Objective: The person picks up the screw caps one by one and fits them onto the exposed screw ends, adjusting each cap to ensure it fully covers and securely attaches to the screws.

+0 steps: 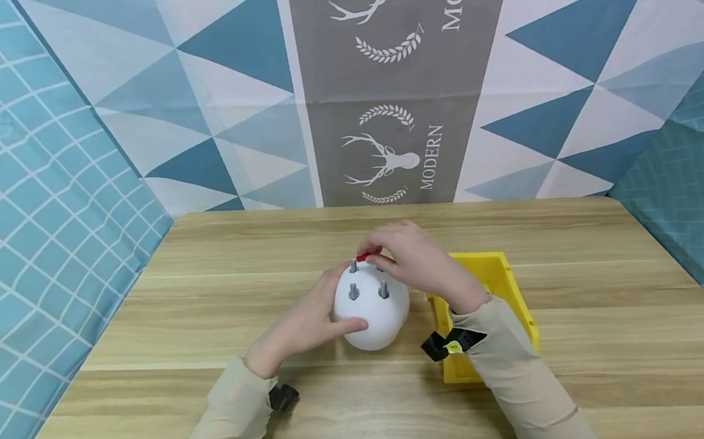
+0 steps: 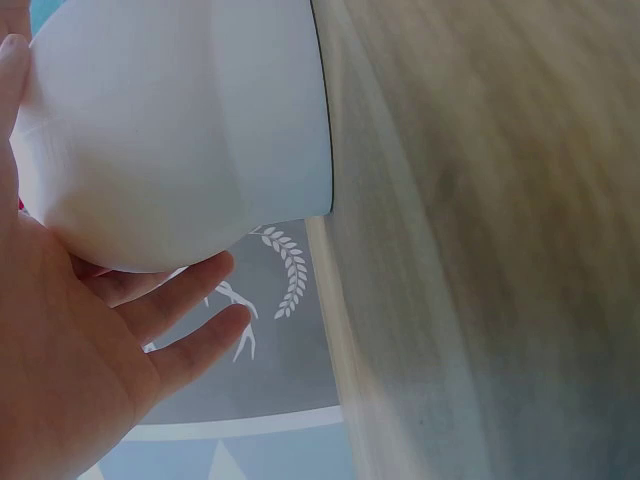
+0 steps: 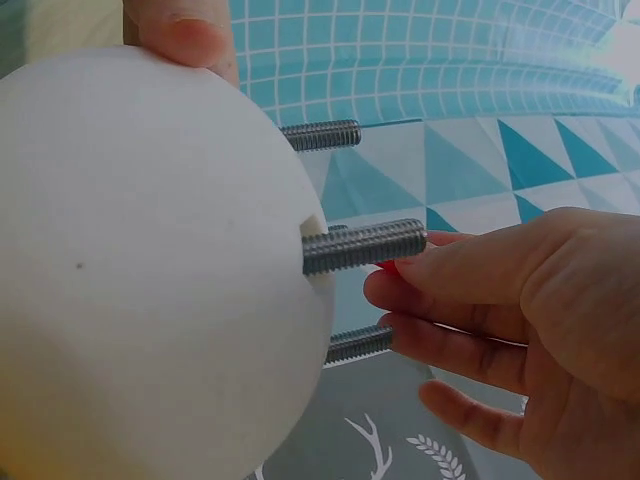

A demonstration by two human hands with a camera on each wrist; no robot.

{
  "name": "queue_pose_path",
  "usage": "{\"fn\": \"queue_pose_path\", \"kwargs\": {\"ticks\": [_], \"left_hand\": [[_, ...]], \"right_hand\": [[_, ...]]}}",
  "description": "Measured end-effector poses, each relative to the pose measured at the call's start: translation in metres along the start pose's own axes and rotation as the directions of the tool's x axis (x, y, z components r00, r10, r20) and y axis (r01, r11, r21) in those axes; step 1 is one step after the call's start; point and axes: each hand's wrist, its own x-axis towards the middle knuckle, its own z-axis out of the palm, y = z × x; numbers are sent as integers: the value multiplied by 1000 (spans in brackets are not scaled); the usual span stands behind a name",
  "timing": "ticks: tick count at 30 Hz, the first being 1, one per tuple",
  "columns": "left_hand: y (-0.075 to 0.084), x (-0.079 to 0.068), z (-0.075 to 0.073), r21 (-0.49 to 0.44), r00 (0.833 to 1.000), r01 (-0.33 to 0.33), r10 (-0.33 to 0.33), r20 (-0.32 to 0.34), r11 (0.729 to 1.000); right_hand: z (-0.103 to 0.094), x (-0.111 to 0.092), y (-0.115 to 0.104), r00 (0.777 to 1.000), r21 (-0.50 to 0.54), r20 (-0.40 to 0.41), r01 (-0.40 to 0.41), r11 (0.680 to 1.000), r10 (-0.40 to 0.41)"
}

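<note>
A white rounded body [image 1: 377, 322] with a flat base stands on the table, and several threaded metal studs [image 1: 353, 292] stick up from its top. My left hand [image 1: 311, 320] holds it from the left, thumb across the near side and fingers round the far side. In the left wrist view some of its fingertips [image 2: 232, 318] extend past the curved wall. My right hand [image 1: 414, 259] reaches over the top and pinches a small red piece [image 1: 362, 257] beside the far studs. In the right wrist view, thumb and fingers mostly cover that red piece [image 3: 388, 266].
Just right of the white body sits a yellow bin [image 1: 521, 302], partly beneath my right forearm. The wooden table [image 1: 232, 255] ends at a patterned backdrop [image 1: 251, 137] behind. Black straps [image 1: 454, 343] sit at both wrists.
</note>
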Motion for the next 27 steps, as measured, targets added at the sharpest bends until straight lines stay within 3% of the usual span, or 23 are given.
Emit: {"fn": "queue_pose_path", "kwargs": {"ticks": [27], "left_hand": [[0,0,1,-25,1000,-14,14,5,1000]], "right_hand": [[11,14,-4,999,-13,-28,45,999,-45]]}}
